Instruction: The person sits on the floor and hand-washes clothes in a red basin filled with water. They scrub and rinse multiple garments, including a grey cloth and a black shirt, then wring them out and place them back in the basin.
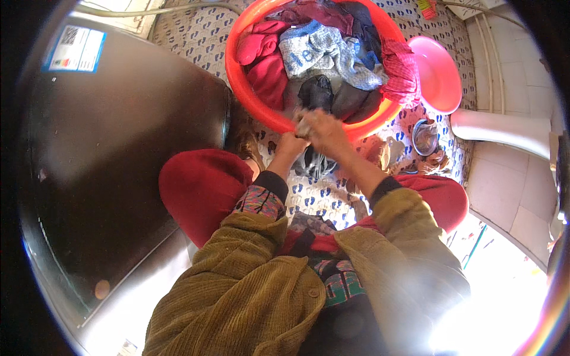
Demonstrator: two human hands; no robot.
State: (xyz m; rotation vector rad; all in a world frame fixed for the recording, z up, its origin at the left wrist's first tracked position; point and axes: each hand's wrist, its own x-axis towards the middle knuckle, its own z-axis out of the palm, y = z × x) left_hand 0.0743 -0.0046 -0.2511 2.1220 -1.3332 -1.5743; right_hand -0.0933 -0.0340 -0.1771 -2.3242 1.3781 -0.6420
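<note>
My left hand point(291, 146) and my right hand point(324, 131) meet at the near rim of a red plastic tub point(262, 107). Both are closed on a small light-grey cloth point(304, 127), mostly covered by the fingers; the right hand is blurred. Below them is a dark grey crumpled cloth point(315, 163); whether it touches the hands I cannot tell. The tub holds wet laundry: a grey-and-blue knitted garment point(307, 49) on top, red fabric point(269, 75) at left, black cloth point(317, 91) near the hands. A pink checked cloth point(401, 73) hangs over its right rim.
A pink basin point(438, 75) leans beside the tub. Farther right are a blue-rimmed bowl point(425, 137) and a white pedestal point(501, 131) against the tiled wall. A dark appliance point(124, 107) with a printed label fills the left. A hose point(178, 8) runs behind.
</note>
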